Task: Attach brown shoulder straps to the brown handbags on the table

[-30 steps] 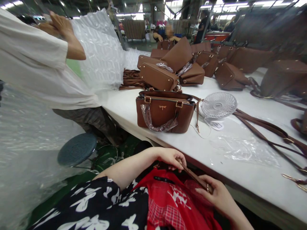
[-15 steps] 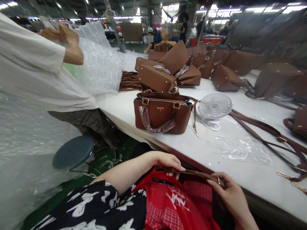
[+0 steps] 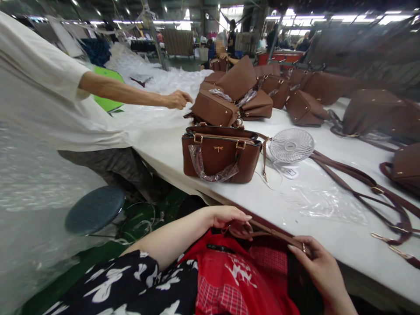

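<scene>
A brown leather strap [image 3: 271, 232] stretches between my two hands, above my lap and the red apron. Its left part is pinched in my left hand [image 3: 231, 219], the fingers curled round it. At the other end my right hand [image 3: 315, 258] grips the strap, near a small gold-coloured metal piece. Just beyond my hands, upright on the white table [image 3: 256, 205], stands a brown handbag [image 3: 221, 159] with a gold dragonfly emblem. Clear plastic wraps its handle, which hangs down in front.
A white fan [image 3: 291, 146] stands right of the bag. More brown handbags [image 3: 236, 81] are heaped behind it. Long straps [image 3: 354, 181] lie at the right beside clear plastic film [image 3: 324, 203]. On the left a co-worker's arm [image 3: 131, 92] reaches over the table, above a round stool [image 3: 95, 210].
The co-worker's hand has come down and right towards the heaped bags; the raised bubble wrap and the bundle of straps there are gone from view. The strap between my hands now shows a loop.
</scene>
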`<action>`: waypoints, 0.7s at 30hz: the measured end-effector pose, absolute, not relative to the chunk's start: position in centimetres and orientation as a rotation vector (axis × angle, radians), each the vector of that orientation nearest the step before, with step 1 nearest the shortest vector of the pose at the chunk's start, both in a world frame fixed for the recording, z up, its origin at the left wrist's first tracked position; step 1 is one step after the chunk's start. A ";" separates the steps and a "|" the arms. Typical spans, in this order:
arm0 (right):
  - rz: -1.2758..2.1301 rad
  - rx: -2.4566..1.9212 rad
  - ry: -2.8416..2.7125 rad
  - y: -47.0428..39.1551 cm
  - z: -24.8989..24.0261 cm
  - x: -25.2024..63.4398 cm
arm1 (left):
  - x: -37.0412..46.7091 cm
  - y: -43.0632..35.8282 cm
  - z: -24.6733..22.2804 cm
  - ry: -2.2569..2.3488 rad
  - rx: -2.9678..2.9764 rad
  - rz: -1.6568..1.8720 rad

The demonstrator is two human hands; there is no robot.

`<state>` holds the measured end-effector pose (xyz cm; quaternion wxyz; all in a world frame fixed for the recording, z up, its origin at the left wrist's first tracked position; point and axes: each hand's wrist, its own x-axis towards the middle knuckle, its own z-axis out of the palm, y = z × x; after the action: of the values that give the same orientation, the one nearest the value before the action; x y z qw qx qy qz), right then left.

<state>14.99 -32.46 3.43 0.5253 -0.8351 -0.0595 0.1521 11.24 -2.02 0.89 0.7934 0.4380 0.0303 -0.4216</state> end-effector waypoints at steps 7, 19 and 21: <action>0.277 -1.855 -0.038 -33.4 3.4 15.5 | 10.8 -2.0 1.8 -0.157 0.758 -0.838; 0.347 -1.991 -0.110 -33.0 7.1 17.4 | 9.8 1.1 2.8 -0.240 0.819 -0.779; 0.318 -2.027 -0.107 -32.4 8.5 18.4 | 9.4 2.0 3.8 -0.203 0.837 -0.741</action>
<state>18.38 -32.37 8.55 0.5173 -0.8443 -0.0445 0.1325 9.40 2.01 3.81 0.8429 0.3963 -0.0962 -0.3510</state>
